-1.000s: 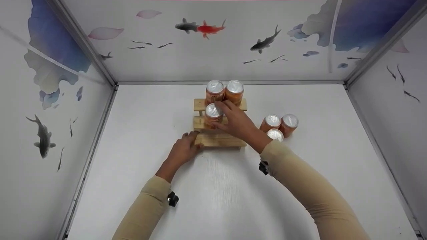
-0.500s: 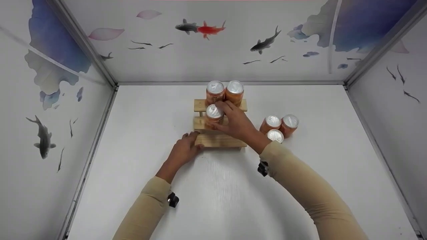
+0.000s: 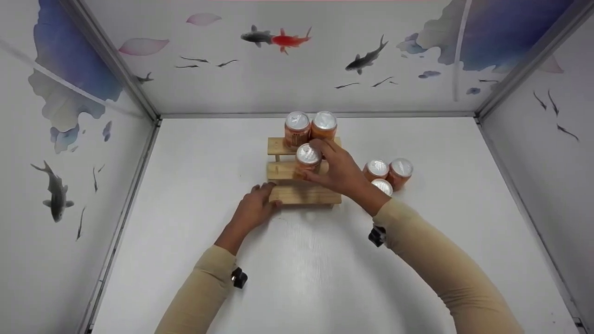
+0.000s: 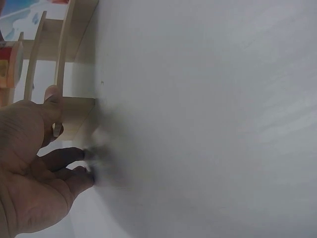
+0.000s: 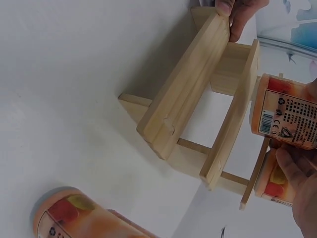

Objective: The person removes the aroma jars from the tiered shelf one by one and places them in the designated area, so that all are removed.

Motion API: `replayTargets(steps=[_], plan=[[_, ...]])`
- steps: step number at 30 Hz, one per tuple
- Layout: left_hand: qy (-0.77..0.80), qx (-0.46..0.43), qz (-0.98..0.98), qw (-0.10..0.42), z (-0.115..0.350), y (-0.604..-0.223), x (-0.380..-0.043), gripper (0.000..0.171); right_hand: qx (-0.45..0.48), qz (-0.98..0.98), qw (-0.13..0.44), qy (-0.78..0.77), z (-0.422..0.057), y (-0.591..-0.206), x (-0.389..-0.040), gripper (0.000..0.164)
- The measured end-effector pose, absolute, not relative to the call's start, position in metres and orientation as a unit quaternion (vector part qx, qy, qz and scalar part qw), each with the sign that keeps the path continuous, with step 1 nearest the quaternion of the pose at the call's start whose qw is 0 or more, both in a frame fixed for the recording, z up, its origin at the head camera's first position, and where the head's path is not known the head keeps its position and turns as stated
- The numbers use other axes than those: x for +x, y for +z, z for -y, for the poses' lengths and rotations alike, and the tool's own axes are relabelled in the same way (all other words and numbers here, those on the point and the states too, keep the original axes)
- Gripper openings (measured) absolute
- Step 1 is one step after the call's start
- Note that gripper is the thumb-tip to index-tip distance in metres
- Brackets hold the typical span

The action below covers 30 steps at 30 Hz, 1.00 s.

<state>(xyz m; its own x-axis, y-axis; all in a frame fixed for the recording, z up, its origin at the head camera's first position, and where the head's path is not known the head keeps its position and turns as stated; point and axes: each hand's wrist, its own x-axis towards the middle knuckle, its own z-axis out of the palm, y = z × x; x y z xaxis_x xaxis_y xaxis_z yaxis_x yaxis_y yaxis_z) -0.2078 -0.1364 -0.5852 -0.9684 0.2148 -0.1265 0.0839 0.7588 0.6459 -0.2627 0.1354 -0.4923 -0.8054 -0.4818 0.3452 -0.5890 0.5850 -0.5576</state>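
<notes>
Your right hand (image 3: 342, 169) is clamped on an orange can (image 3: 308, 157): thumb on its near side, fingers on the far side, grip up near the lid. Can is roughly upright at the middle step of the wooden rack (image 3: 304, 195), a bit right of that step's centre. The right wrist view seems to show a gap under it, but can't tell for sure if the base touches the plank. High grip probably keeps your fingers off the wood so the base can sit flat. Your left hand (image 3: 253, 206) pinches the left end of the near step between thumb and finger; the other fingers hang bent near the tabletop (image 3: 297, 269), contact not clear. Likely there to steady the rack, since it looks light and a nudge from a can could shift it. On the far step, a left-hand can (image 3: 297, 132) and a right-hand can (image 3: 323, 123) stand upright side by side, looks like touching, lids up; your right fingers are just near of them, so the gap is tight there. To the right of the rack, a cluster of three cans (image 3: 397, 177) stands on the tabletop, packed close and within easy reach of your right arm. Your right wrist partly hides the nearest one. Lids all face up, so probably every can is meant to stay upright.
</notes>
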Motion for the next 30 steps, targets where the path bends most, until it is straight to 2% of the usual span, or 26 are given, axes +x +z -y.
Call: replayTargets(steps=[9,17,30], plan=[[0.345,0.071,-0.929,0.115,0.136,-0.585,-0.207,0.066,0.292,0.886,0.086,0.350,-0.164,-0.489,-0.255,0.076],[0.349,0.073,-0.928,0.107,0.136,-0.585,-0.205,0.064,0.269,0.901,0.081,0.332,-0.189,-0.486,-0.247,0.077],[0.350,0.070,-0.928,0.105,0.137,-0.585,-0.206,0.064,0.270,0.898,0.132,0.322,-0.226,-0.482,-0.239,0.074]])
